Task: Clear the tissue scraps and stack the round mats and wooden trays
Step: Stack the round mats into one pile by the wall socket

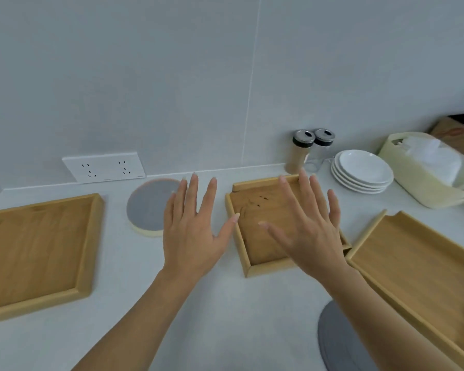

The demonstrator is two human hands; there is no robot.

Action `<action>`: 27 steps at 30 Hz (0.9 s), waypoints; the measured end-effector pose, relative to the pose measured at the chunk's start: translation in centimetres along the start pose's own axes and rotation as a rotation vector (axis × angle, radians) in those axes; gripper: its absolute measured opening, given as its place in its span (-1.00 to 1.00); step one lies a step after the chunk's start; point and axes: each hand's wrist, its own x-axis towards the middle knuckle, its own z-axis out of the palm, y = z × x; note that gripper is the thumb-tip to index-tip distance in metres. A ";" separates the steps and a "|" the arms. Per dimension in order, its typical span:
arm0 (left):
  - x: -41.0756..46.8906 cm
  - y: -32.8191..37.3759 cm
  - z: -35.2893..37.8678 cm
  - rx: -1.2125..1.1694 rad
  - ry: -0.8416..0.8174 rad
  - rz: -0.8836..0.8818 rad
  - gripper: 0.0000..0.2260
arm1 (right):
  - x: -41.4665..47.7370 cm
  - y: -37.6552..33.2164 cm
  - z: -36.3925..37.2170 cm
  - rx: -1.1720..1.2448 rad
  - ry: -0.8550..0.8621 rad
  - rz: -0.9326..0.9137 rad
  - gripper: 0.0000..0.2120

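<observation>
Three wooden trays lie on the white counter: a large one (38, 253) at the left, a small one (257, 231) in the middle, and another (423, 266) at the right. A round grey mat (149, 207) with a pale edge rests near the wall between the left and middle trays. A second grey mat (335, 341) shows at the bottom right, partly behind my right arm. My left hand (193, 231) hovers open over the counter, fingers spread. My right hand (306, 228) is open above the middle tray. No tissue scraps are visible on the counter.
A stack of white plates (362, 170) and two shaker jars (310, 148) stand by the wall at the back right. A pale basket (423, 188) holding tissues sits at the far right. A double wall socket (103, 168) is at the back left.
</observation>
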 end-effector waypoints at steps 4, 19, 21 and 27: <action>-2.8 3.4 -0.1 0.000 -0.014 0.013 -0.35 | -3.4 3.3 -2.0 0.005 0.026 0.046 -0.29; -12.8 13.8 1.2 -0.050 -0.118 0.004 -0.32 | -14.8 12.6 -6.7 0.025 -0.113 0.098 -0.27; -13.5 14.5 1.4 -0.047 -0.123 0.006 -0.32 | -15.8 13.3 -7.0 0.029 -0.132 0.105 -0.27; -15.2 16.9 2.5 -0.027 -0.245 0.024 -0.18 | -18.5 15.1 -7.0 0.044 -0.242 0.153 -0.29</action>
